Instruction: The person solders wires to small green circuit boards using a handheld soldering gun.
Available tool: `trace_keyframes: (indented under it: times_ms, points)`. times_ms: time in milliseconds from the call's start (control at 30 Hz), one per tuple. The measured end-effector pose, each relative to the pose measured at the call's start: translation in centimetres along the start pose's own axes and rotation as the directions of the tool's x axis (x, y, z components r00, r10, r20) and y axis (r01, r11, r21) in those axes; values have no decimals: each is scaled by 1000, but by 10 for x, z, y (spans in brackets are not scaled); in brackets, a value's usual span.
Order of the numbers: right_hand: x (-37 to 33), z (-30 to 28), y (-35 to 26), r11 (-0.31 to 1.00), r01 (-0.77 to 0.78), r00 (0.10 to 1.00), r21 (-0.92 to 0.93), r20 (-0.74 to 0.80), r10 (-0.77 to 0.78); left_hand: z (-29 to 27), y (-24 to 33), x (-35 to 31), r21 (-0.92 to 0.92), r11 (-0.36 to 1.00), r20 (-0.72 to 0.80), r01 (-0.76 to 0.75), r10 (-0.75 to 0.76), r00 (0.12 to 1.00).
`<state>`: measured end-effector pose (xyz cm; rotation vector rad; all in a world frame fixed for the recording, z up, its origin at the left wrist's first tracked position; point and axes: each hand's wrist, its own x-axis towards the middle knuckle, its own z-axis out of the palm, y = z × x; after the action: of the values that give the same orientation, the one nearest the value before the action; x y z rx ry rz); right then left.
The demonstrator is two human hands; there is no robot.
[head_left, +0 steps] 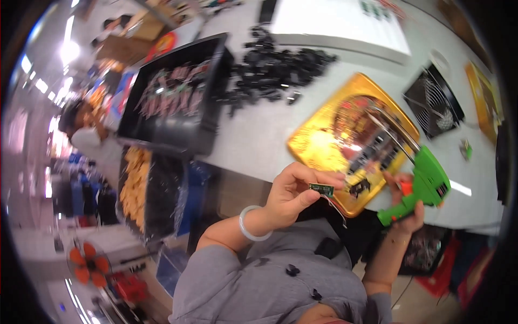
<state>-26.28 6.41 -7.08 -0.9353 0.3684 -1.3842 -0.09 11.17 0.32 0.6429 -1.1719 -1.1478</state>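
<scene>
My left hand [286, 197] pinches a small green circuit board [321, 189] between thumb and fingers, and thin red and dark wires [339, 208] hang from it. My right hand [414, 220] is wrapped round the handle of a green soldering gun [431, 175] with an orange trigger. Its metal tubes reach out over a shiny gold tray [307, 141]. Black rectangular parts [372, 151] lie in that tray, partly behind the tubes. The board is held just off the tray's near edge.
Left of the tray is a heap of small black parts [286, 67], then a black bin [162, 135] of wired pieces. A white box [340, 27] stands at the back. A black fan-like unit [434, 102] sits at right. Another person [89, 127] is at far left.
</scene>
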Motion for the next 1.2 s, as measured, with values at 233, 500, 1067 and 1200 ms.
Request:
trace_keyframes:
  times_ms: [233, 500, 1067, 1200]
  points:
    - [3, 4, -3, 1000, -3, 998, -5, 62, 3, -74, 129, -3, 143, 987, -215, -73, 103, 971]
    - [11, 13, -9, 997, -28, 1000, -70, -9, 28, -251, 239, 88, 369, 926, -499, 83, 123, 858]
    - [12, 14, 3, 997, -81, 993, 15, -86, 82, -300, 107, 202, 961, -164, -191, 223, 190, 963]
    - [8, 17, -10, 999, -2, 996, 35, -88, 6, -174, 93, 225, 995, 20, 100, -101, 36, 994]
